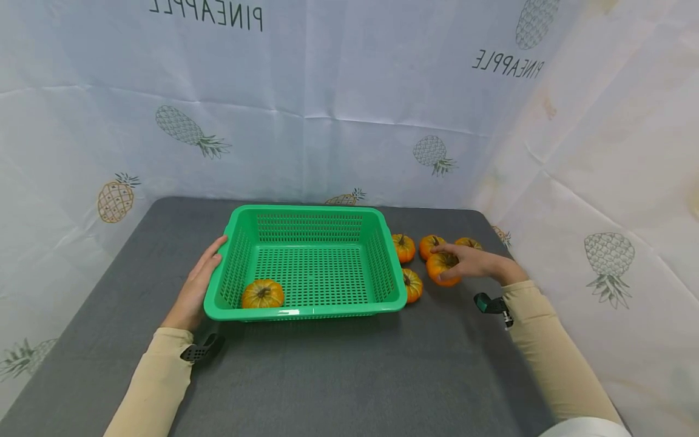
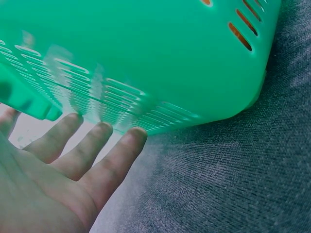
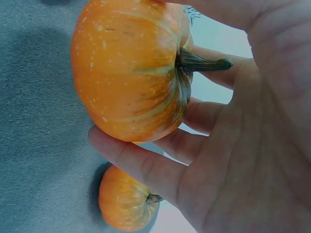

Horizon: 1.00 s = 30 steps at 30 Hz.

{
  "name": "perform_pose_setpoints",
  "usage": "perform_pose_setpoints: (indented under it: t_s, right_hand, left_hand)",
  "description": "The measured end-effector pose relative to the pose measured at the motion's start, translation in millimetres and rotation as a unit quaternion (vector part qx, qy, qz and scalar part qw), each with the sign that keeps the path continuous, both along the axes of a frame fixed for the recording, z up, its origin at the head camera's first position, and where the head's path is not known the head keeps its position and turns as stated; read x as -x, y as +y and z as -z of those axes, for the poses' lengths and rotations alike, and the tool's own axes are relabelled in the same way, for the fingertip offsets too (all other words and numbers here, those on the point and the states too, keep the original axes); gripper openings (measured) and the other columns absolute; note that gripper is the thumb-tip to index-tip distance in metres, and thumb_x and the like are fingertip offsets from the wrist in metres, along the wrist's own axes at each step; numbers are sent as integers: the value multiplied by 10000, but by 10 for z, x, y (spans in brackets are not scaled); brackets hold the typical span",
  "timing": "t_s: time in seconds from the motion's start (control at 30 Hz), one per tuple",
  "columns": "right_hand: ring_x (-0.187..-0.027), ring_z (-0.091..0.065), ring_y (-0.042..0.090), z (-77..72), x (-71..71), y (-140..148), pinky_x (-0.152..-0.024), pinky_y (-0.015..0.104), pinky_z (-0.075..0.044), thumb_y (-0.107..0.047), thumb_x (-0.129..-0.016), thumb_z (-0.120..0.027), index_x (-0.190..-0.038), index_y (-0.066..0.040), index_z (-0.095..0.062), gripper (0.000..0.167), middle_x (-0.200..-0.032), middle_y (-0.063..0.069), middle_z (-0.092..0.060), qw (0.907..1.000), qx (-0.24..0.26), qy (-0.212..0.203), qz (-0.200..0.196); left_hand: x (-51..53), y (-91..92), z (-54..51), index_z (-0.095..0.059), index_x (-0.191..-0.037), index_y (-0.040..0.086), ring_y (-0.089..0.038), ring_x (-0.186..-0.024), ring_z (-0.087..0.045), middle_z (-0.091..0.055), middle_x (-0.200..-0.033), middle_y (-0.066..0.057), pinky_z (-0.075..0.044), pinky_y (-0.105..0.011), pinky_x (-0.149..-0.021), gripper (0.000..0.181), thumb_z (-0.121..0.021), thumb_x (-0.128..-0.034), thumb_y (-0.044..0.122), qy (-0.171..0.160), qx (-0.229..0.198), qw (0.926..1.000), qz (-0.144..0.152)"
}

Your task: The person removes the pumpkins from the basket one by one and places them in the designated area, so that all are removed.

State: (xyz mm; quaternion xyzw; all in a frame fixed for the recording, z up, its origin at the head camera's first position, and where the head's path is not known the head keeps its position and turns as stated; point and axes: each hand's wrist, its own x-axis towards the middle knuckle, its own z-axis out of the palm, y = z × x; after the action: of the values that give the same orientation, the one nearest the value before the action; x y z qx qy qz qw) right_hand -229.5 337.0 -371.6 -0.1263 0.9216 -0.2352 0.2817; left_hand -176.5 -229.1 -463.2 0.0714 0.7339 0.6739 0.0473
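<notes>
A green perforated plastic basket [image 1: 306,314] stands on the dark table, with one small orange pumpkin [image 1: 263,294] in its near left corner. My left hand [image 1: 198,286] is at the basket's left side. In the left wrist view, the extended fingers [image 2: 114,158] touch the slotted wall from outside. At the right, my right hand [image 1: 476,261] grips another small pumpkin [image 1: 440,267], thumb on one side and fingers on the other. Its green stem [image 3: 206,63] points toward the palm in the right wrist view.
Right of the basket lie more pumpkins: one by the far right rim [image 1: 403,247], one by the near right rim [image 1: 412,285], and two beside my right hand [image 1: 430,246]. A white pineapple-print cloth [image 1: 327,73] hangs behind and beside the dark table [image 1: 338,376].
</notes>
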Motion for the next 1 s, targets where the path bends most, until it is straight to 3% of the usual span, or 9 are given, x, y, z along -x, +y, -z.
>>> perform_pose_setpoints:
  t_s: [0.3, 1.0]
  right_hand:
    - [-1418, -341, 519, 94, -32, 16, -1050, 632, -404, -377, -935, -716, -1580, -93, -337, 800, -1589, 306, -299, 9999, -36, 66, -82]
    - [-1455, -269, 531, 197, -64, 3, -1091, 666, -350, -359, -948, -704, -1575, -48, -324, 796, -1616, 294, -250, 9999, 38, -91, -65]
  left_hand:
    - [1, 5, -3, -130, -1631, 390, -28, -1230, -451, -118, -1681, -128, -495, -175, -869, 578, -313, -1096, 510, 27, -41, 10000, 33]
    - [-2, 4, 5, -122, -1632, 387, -28, -1242, -437, -101, -1690, -130, -493, -171, -873, 579, -308, -1097, 507, 40, -72, 10000, 53]
